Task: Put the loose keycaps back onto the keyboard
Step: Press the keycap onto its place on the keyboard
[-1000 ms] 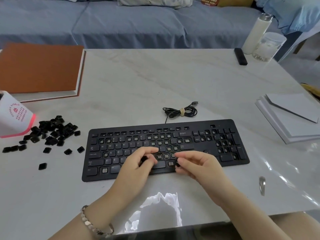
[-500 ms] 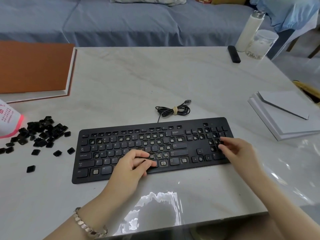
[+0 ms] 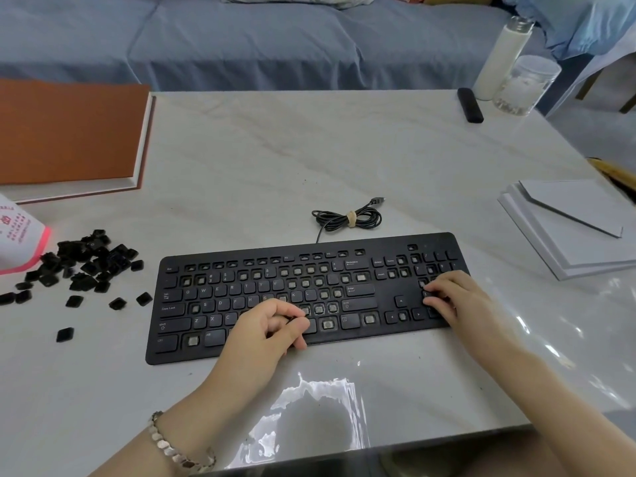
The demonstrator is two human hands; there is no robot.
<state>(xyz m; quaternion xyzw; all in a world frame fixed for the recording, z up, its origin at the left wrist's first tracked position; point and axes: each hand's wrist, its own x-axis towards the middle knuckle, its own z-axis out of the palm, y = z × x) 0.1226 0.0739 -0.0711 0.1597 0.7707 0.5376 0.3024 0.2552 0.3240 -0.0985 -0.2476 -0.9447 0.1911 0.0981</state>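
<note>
The keyboard [image 3: 309, 297] was set near the front edge of the table [image 3: 275, 149], many sockets bare; a broad open stretch was left behind it, where the coiled cable [image 3: 347, 218] lay. The loose keycaps [image 3: 86, 263] were heaped and scattered to its left. A small dark keycap [image 3: 288, 318] was pinched by the left hand [image 3: 268, 328] over the bottom rows; the right hand [image 3: 454, 297] was curled onto the number pad, its grip not discernible. At the far right corner, a clear jar [image 3: 523, 84] was seen holding pale contents.

One keyboard [image 3: 241, 290]; left hand [image 3: 266, 327], right hand [image 3: 459, 299]; loose keycaps [image 3: 86, 263] (piled, uncountable).
</note>
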